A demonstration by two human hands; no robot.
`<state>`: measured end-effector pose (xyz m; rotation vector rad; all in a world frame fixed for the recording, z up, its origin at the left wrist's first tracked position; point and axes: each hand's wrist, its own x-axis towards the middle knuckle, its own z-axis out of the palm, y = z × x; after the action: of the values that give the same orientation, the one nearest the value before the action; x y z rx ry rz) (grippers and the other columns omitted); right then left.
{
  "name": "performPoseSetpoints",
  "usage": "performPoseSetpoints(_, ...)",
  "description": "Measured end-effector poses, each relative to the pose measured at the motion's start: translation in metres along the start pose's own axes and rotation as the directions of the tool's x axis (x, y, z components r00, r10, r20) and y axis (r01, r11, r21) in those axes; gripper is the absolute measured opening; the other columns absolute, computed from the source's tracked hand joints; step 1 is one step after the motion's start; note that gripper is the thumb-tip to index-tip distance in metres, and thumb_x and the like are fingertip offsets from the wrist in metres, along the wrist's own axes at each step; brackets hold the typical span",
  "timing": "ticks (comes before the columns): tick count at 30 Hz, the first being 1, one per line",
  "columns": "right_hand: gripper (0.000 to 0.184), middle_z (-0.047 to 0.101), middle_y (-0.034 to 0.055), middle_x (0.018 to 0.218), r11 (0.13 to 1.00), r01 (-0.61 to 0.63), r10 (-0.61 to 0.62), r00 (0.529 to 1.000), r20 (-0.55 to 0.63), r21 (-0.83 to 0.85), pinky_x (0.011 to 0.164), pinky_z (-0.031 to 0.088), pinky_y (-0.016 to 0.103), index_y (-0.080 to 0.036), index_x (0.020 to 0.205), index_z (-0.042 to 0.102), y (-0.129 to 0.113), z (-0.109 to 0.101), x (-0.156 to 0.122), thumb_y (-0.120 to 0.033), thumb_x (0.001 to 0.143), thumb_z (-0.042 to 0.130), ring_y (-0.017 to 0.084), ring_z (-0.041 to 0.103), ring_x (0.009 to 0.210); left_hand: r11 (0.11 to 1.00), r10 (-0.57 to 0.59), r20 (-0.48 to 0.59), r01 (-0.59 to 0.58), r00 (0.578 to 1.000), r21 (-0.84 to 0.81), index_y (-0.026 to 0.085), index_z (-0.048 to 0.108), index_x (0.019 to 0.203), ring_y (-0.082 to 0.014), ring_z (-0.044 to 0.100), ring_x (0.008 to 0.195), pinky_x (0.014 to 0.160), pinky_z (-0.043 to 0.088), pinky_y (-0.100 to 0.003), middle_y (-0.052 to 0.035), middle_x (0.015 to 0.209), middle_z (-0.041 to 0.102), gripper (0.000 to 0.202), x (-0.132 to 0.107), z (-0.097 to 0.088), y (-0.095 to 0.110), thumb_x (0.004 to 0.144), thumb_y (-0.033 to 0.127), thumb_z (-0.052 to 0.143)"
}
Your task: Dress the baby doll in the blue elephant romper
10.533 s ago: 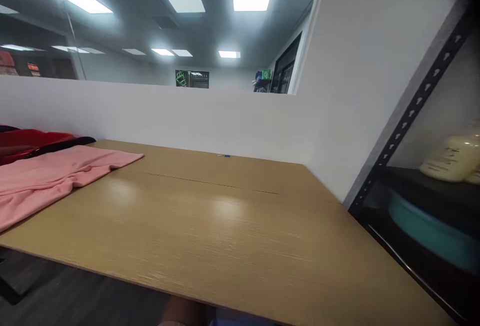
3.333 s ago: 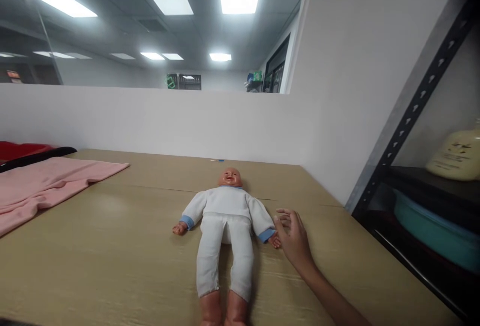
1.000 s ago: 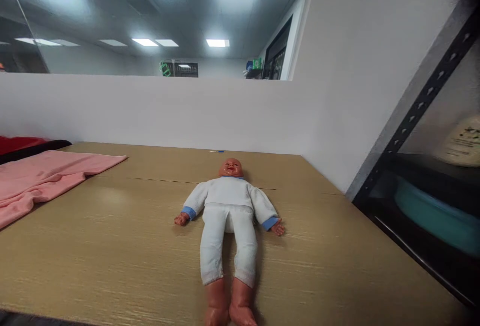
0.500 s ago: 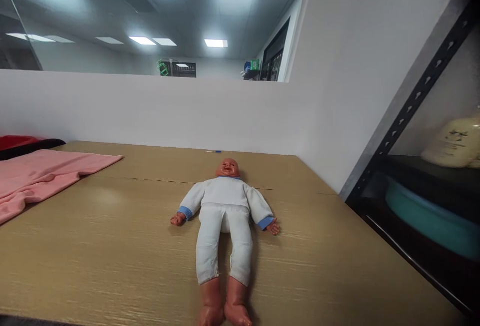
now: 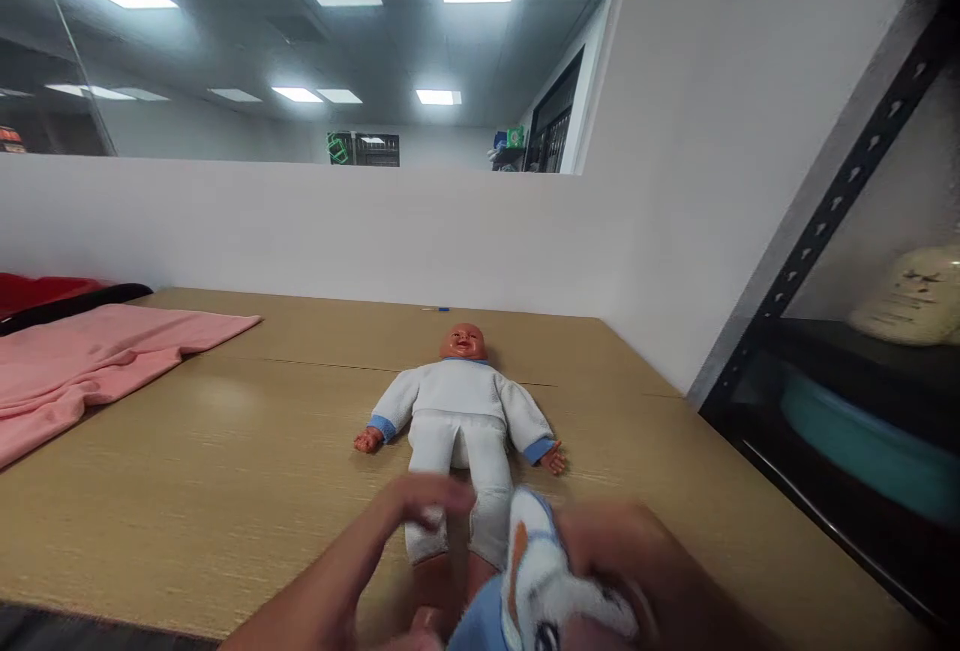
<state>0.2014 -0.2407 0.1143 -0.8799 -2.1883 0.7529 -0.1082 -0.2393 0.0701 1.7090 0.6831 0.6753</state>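
While the doll lies on its back in the middle of the counter, head toward the white partition, both hands sit low over its legs. The right hand is curled around a small white, blue and orange garment just in front of the doll's feet; the left hand is blurred, fingers bent near a trouser leg, and whether it grips anything cannot be told; a pink cloth lies well to the left; a teal bowl sits on the shelf at right.
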Motion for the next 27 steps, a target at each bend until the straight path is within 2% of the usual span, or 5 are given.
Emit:
performPoseSetpoints(4,0.024,0.050,-0.0068,0.062,0.980,0.162,-0.154,0.985,0.072,-0.117,0.055,0.036,0.023,-0.021,0.075,0.059,-0.019,-0.030,0.054,-0.031,0.088,0.077,0.009,0.042,0.057,0.940,0.309,0.071,-0.294,0.948,-0.171,0.029,0.049,0.157,-0.0377,0.045,0.149,0.125,0.036,-0.051,-0.0136,0.161,0.048,0.083,0.076,-0.016,0.015,0.087,0.054,0.086)
performPoseSetpoints(9,0.033,0.046,-0.0095,0.061,0.979,0.204,-0.201,0.973,0.112,-0.019,0.052,0.031,0.021,-0.020,0.073,0.059,-0.011,-0.060,0.089,-0.032,0.088,0.086,0.006,0.038,0.054,0.908,0.402,0.189,-0.363,0.896,-0.210,0.018,0.070,0.122,-0.0232,0.065,0.106,0.099,0.051,-0.034,-0.0075,0.115,0.069,0.054,0.144,-0.039,0.018,0.081,0.044,0.093)
performPoseSetpoints(14,0.030,0.060,-0.0054,0.082,0.975,0.047,-0.054,0.998,0.027,0.217,0.067,0.046,0.021,-0.022,0.095,0.062,0.030,-0.067,0.106,-0.039,0.089,0.086,0.011,0.055,0.071,0.923,0.373,0.031,-0.367,0.927,-0.116,0.016,0.074,0.099,-0.0190,0.065,0.097,0.090,0.052,-0.028,-0.0058,0.104,0.073,0.036,0.162,-0.062,0.018,0.087,0.046,0.089)
performPoseSetpoints(20,0.051,0.072,0.0052,0.105,0.977,-0.127,0.073,0.955,0.287,0.173,0.100,0.054,0.043,-0.017,0.113,0.073,0.077,-0.056,0.115,-0.057,0.085,0.087,0.025,0.066,0.100,0.940,0.338,-0.018,-0.338,0.941,-0.040,0.015,0.074,0.113,-0.0222,0.067,0.104,0.091,0.052,-0.029,-0.0082,0.111,0.074,0.043,0.173,-0.092,0.016,0.094,0.053,0.081)
performPoseSetpoints(27,0.071,0.073,0.0140,0.137,0.896,-0.159,0.174,0.985,0.002,0.415,0.116,0.051,0.050,-0.019,0.141,0.066,0.092,-0.056,0.125,-0.069,0.091,0.076,0.035,0.066,0.131,0.964,0.258,0.073,-0.252,0.963,-0.091,0.018,0.071,0.125,-0.0206,0.066,0.106,0.093,0.052,-0.027,-0.0053,0.114,0.073,0.037,0.178,-0.111,-0.006,0.099,0.043,0.077)
